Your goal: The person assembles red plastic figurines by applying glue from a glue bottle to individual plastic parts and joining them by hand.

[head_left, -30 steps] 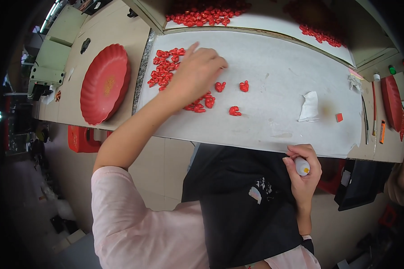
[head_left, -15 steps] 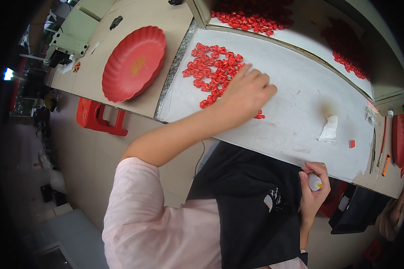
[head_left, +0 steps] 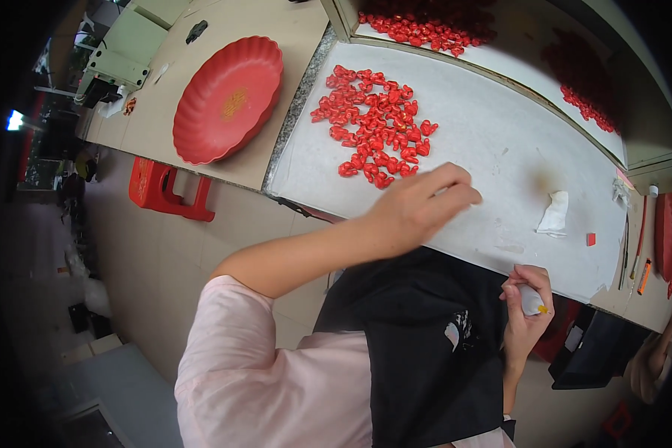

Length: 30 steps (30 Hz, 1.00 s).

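Note:
Small glossy red lumpy pieces (head_left: 377, 127) lie in a loose cluster on the white sheet (head_left: 500, 175) covering the table. To the right of the cluster, my left hand (head_left: 429, 205) hovers over the sheet's near part with its fingers curled together. What the fingertips hold, if anything, is hidden. My right hand (head_left: 526, 306), near the front edge by my black apron, is wrapped around a small white rounded object with a yellow tip (head_left: 532, 300). The tip points right and downward. The exact kind of this object does not show.
A large red scalloped dish (head_left: 228, 101) stands on the side table at left. More red pieces (head_left: 422, 33) show behind the frame at the back. On the right lie a crumpled white tissue (head_left: 552, 214), a red block (head_left: 590, 239), a brush (head_left: 639, 237) and an orange-handled tool (head_left: 644, 277).
My left hand has moved from over the red pieces toward the right and nearer to me, uncovering the cluster's right side. My right hand keeps its hold on the white object, slightly turned.

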Tool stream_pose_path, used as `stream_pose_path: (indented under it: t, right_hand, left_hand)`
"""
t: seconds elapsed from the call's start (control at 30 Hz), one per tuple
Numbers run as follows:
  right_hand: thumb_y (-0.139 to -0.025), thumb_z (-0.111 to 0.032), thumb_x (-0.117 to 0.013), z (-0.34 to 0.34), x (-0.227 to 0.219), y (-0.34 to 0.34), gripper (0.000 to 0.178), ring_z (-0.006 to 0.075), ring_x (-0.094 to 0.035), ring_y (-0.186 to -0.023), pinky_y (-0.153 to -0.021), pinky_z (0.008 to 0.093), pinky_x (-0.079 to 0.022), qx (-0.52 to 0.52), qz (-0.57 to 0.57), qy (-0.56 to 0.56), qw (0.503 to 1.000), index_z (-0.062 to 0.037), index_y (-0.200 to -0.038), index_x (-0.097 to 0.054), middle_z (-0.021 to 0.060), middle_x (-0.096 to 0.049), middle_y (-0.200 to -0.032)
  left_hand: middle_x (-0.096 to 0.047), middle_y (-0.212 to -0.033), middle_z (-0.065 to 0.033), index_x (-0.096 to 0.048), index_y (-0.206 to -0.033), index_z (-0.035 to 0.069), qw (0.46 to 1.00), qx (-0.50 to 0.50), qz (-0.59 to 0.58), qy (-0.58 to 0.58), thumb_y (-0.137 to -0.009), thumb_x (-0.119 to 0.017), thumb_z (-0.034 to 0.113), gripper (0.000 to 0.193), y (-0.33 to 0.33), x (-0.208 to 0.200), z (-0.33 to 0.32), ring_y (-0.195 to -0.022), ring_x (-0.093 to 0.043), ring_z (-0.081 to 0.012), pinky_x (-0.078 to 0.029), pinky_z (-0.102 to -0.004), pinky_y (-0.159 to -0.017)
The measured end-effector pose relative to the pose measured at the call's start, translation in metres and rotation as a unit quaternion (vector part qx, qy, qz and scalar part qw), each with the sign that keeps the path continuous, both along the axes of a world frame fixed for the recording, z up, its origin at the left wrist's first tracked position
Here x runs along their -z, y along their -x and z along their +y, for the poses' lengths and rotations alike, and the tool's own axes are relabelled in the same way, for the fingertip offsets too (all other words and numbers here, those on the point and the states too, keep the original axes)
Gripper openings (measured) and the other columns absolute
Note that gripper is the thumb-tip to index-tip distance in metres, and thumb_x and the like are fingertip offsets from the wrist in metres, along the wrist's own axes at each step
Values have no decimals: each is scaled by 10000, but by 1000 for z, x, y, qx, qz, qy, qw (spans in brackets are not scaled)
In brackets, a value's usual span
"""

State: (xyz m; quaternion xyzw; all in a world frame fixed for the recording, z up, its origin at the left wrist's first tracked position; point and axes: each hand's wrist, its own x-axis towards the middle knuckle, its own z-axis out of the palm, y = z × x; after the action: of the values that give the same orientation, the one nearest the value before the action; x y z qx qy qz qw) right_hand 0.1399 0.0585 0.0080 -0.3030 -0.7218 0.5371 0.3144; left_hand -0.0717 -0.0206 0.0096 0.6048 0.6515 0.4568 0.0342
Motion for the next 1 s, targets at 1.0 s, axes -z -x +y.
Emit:
stream_pose_path:
  t: [1.0]
  right_hand:
    - [-635,-149,-735,15,-17,-22,431,137,-499,-679,-558,203,-431,128,289,105,943,-35,-933,-446,109,-478,-892]
  left_hand:
    - [-581,-1002,-125,-524,-1065,-33,688,196,-693,85,-787,-535,-26,278,-63,11,24,-881,-571,-147,-458,-264,-804]
